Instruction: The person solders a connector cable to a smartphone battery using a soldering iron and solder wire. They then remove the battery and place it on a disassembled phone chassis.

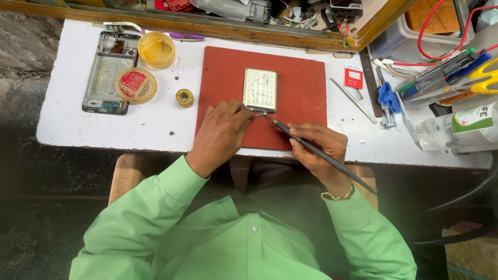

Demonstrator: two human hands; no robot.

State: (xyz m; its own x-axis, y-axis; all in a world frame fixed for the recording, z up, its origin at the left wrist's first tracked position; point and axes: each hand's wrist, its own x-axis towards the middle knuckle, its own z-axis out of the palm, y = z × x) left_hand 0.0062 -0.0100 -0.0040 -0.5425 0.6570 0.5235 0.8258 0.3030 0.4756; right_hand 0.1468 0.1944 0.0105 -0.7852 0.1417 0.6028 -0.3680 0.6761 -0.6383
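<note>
A silver phone battery (260, 88) lies on a red work mat (301, 83) on a white table (78, 124). My left hand (220, 135) rests on the mat just below the battery, its fingertips pinching something small at the battery's lower edge. My right hand (315, 148) holds a thin dark soldering iron (321, 155) like a pen. The iron's tip touches the battery's bottom edge, next to my left fingertips.
An opened phone frame (106, 72) lies at the far left, with a round red tin (136, 85), a yellow tub (156, 49) and a small solder spool (184, 97) beside it. Tweezers (354, 100), a plastic bottle (459, 127), cables and tools crowd the right side.
</note>
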